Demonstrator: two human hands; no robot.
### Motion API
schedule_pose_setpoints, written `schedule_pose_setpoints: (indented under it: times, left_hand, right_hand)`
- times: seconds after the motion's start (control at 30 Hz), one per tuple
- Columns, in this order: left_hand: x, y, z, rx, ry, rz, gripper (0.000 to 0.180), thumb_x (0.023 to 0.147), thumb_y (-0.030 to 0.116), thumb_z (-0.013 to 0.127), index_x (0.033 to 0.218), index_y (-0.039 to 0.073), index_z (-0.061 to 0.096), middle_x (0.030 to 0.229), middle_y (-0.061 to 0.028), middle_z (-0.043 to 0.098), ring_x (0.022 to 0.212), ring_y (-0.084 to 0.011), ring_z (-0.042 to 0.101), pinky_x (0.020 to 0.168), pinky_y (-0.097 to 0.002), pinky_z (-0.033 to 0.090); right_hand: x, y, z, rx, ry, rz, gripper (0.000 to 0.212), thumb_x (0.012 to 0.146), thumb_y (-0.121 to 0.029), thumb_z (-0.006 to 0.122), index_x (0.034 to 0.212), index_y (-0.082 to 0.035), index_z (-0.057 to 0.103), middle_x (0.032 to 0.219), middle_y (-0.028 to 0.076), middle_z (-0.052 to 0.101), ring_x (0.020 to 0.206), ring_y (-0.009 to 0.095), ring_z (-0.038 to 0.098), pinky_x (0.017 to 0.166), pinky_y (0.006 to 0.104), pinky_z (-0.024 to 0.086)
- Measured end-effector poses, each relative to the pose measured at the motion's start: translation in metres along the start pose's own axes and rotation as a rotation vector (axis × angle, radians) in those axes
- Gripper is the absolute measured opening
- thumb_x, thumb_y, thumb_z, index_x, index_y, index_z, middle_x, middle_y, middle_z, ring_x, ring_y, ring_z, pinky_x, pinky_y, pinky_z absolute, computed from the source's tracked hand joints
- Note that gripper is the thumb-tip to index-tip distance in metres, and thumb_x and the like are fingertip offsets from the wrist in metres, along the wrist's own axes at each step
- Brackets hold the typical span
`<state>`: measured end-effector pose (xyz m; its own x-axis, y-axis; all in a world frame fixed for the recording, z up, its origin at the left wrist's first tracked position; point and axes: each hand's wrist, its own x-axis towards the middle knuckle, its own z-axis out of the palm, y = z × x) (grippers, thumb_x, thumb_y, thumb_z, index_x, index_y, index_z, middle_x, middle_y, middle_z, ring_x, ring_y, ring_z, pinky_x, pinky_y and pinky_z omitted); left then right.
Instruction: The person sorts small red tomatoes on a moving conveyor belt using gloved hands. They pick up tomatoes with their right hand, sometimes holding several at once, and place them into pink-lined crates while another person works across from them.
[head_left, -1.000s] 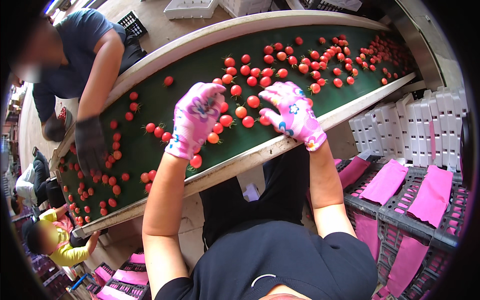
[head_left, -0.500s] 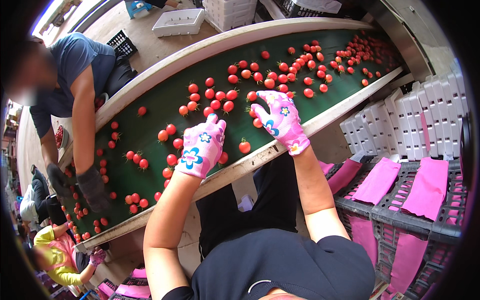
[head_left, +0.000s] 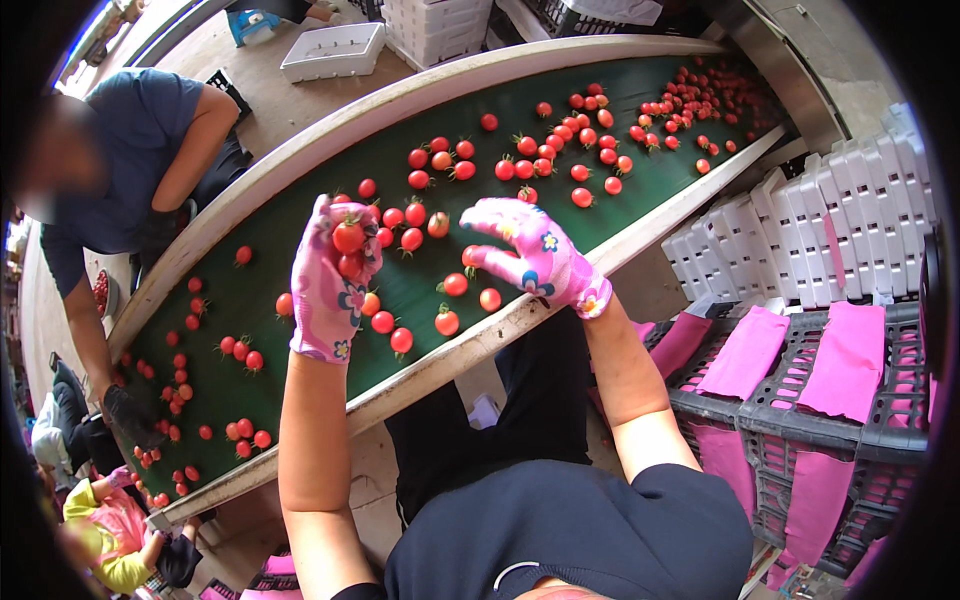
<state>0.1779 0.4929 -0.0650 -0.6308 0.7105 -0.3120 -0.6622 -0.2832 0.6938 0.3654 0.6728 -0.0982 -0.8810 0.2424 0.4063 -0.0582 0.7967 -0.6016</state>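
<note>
Red cherry tomatoes point(head_left: 463, 170) with green stalks lie scattered on the green conveyor belt point(head_left: 620, 235) in front of me. My left hand point(head_left: 335, 285), in a pink flowered glove, is raised over the belt with its fingers curled around a few cherry tomatoes point(head_left: 348, 238); at least two show in the palm. To its right, my right hand point(head_left: 540, 255), gloved alike, hovers above the belt with thumb and fingers apart. A tomato point(head_left: 469, 257) lies at its thumb tip; whether they touch I cannot tell.
Pale rails point(head_left: 420, 372) border the belt. Across it, a co-worker point(head_left: 150, 130) reaches with a dark-gloved hand point(head_left: 132, 415); another person point(head_left: 110, 530) is farther left. Black crates point(head_left: 800, 430) with pink liners and stacked white trays point(head_left: 800, 240) stand at my right. A white tray point(head_left: 335, 52) lies beyond.
The tomatoes on the belt have shifted left. My left hand has lifted leftward and now holds tomatoes; my right hand has moved slightly left and down. One of the co-worker's hands has drawn back from the belt.
</note>
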Motion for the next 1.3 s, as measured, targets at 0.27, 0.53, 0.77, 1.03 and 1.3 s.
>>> schedule_pose_setpoints:
  times: [0.27,0.53,0.77,1.03,1.3]
  left_hand:
    - [-0.001,-0.006,-0.008,-0.199,-0.117,-0.031,0.039,0.101,0.039,0.050,0.081,0.005,0.057,0.086,-0.0134,0.061,0.069,-0.0227,0.056,0.053,-0.0283,0.041]
    - [0.005,-0.009,-0.016,-0.048,-0.102,0.037,0.023,0.099,0.024,0.051,0.097,0.003,0.060,0.089,-0.0108,0.059,0.068,-0.0165,0.055,0.052,-0.0257,0.043]
    - [-0.001,-0.020,-0.010,0.258,-0.136,-0.015,0.038,0.097,0.017,0.057,0.132,0.006,0.051,0.105,-0.0052,0.060,0.077,-0.0109,0.058,0.062,-0.0226,0.047]
    - [0.000,-0.021,-0.006,0.316,-0.098,-0.211,0.036,0.099,0.031,0.053,0.130,0.012,0.056,0.113,-0.0011,0.062,0.087,-0.0097,0.061,0.065,-0.0236,0.048]
    - [0.005,-0.019,-0.015,-0.056,-0.108,-0.064,0.035,0.101,0.029,0.050,0.124,0.004,0.056,0.113,-0.0101,0.064,0.090,-0.0205,0.065,0.063,-0.0245,0.052]
  right_hand:
    - [0.009,0.016,0.007,-0.513,-0.179,0.303,0.074,0.084,-0.042,0.071,0.141,-0.002,0.045,0.152,0.023,0.033,0.143,0.044,0.025,0.117,0.0466,0.025]
    - [0.024,0.038,-0.002,-0.151,0.254,0.048,0.029,0.082,-0.013,0.073,0.109,-0.002,0.069,0.108,0.014,0.069,0.108,0.030,0.062,0.094,0.0385,0.049]
    - [0.064,0.046,0.015,-0.770,-0.071,0.126,0.026,0.080,-0.020,0.065,0.104,-0.010,0.065,0.094,0.008,0.065,0.095,0.028,0.060,0.082,0.0422,0.048]
    - [0.078,0.003,0.039,-0.200,0.223,-0.042,0.037,0.075,-0.021,0.076,0.109,-0.008,0.067,0.105,0.011,0.069,0.099,0.032,0.063,0.088,0.0419,0.048]
    - [0.067,-0.013,0.025,-0.175,0.042,-0.218,0.070,0.082,-0.044,0.070,0.135,-0.003,0.049,0.131,0.018,0.052,0.130,0.040,0.042,0.110,0.0479,0.033]
